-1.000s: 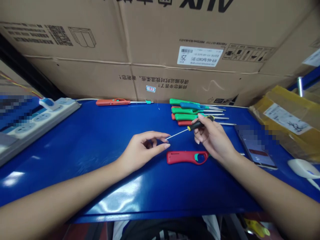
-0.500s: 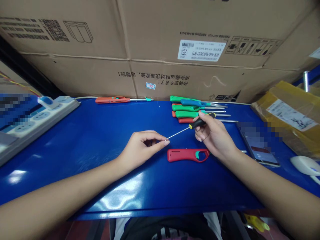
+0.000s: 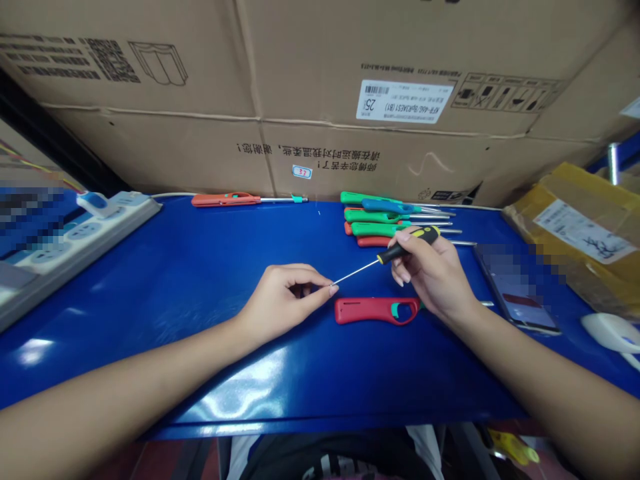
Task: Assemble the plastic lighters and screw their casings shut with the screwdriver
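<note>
My right hand (image 3: 433, 270) grips the black and yellow handle of a screwdriver (image 3: 407, 245), its thin shaft slanting down to the left. At the shaft's tip, the thumb and fingers of my left hand (image 3: 287, 293) are pinched together. Whether they hold the tip itself or something small at it is hidden. Just below the screwdriver lies a red gas lighter (image 3: 367, 311) with a teal trigger, flat on the blue table (image 3: 200, 267). Part of its far end is covered by my right hand; the metal nozzle tip shows beyond.
Several green, blue and red lighters (image 3: 377, 217) lie stacked at the back. An orange lighter (image 3: 225, 199) lies further left. A power strip (image 3: 75, 233) sits on the left; a phone (image 3: 517, 290), a white mouse (image 3: 610, 331) and a yellow-taped box (image 3: 580, 227) are on the right. Cardboard (image 3: 310, 87) stands behind.
My right hand has tilted the screwdriver slightly, its handle end shifting a little right. The shaft tip has dropped slightly at my left fingers. The lighters have not moved.
</note>
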Motion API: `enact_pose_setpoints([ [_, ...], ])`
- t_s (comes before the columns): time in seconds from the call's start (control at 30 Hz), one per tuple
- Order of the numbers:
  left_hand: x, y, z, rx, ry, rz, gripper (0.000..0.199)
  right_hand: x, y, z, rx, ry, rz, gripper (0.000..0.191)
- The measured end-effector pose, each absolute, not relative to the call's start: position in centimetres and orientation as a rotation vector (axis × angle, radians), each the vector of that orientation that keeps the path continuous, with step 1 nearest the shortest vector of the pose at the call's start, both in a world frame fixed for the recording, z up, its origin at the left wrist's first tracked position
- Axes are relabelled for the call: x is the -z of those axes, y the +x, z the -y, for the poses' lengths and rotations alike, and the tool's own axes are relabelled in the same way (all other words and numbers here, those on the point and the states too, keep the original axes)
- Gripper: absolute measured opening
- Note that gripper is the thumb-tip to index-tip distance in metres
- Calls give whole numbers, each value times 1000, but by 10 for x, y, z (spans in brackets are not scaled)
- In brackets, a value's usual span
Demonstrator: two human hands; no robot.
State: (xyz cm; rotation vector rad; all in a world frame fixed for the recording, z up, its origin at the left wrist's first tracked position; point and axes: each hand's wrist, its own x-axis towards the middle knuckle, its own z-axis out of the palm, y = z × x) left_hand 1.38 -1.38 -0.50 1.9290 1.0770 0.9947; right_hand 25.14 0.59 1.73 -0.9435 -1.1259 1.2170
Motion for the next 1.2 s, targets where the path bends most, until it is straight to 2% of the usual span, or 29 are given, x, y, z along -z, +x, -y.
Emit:
enact_pose_setpoints([
  [0.27,6,12,13,-984,2000,-1051,16,-22,255,0,-1242,-779,1361,11],
  [0.4,5,12,9,-949,2074,-1007,18,-30,254,4,-1224,-740,1427,11],
  [0.43,5,11,8,-934,2096,-998,23,-33,254,6,-1185,-734,1437,11],
  [0.57,7,10,8,-820,2234,-939,66,-46,247,10,-979,-746,1428,10],
  [0.63,8,10,10,-752,2303,-891,71,-53,240,11,-893,-778,1414,11],
  [0.97,11,14,15,-705,2372,-833,50,-60,211,14,-789,-906,1493,16],
  [1.2,12,14,13,-697,2350,-832,49,-47,221,20,-702,-882,1491,13],
])
